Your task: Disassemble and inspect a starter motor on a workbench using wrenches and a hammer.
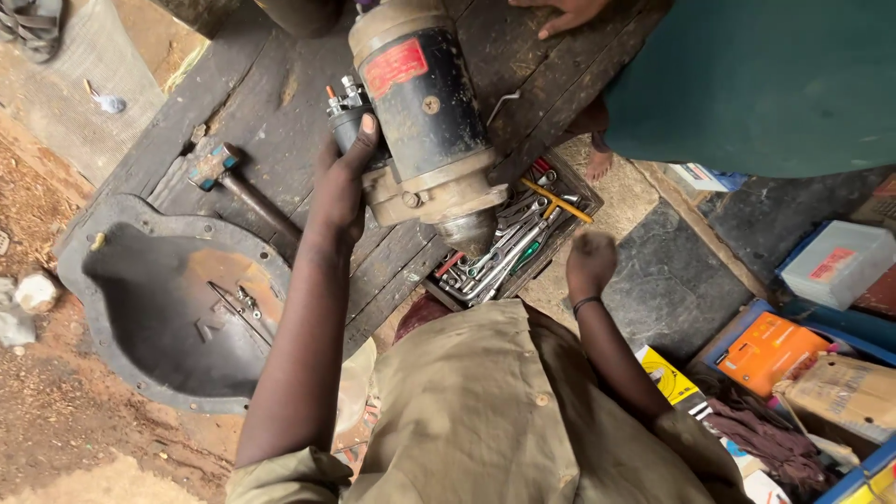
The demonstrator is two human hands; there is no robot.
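Gripping a grimy starter motor (425,121) by its solenoid side, the left hand (343,182) holds it above the dark wooden planks (271,121); the right hand (590,261), loosely curled and holding nothing, hovers beside the tool tray (513,238) of spanners; a hammer (229,177) and metal pan (173,299) lie left.

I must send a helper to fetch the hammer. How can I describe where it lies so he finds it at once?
Start at the dark wooden platform. The hammer lies flat near its left edge, just above the big shallow metal pan. Unlike the wrenches in the tool tray, it lies alone and has a blocky head on a rusty handle.
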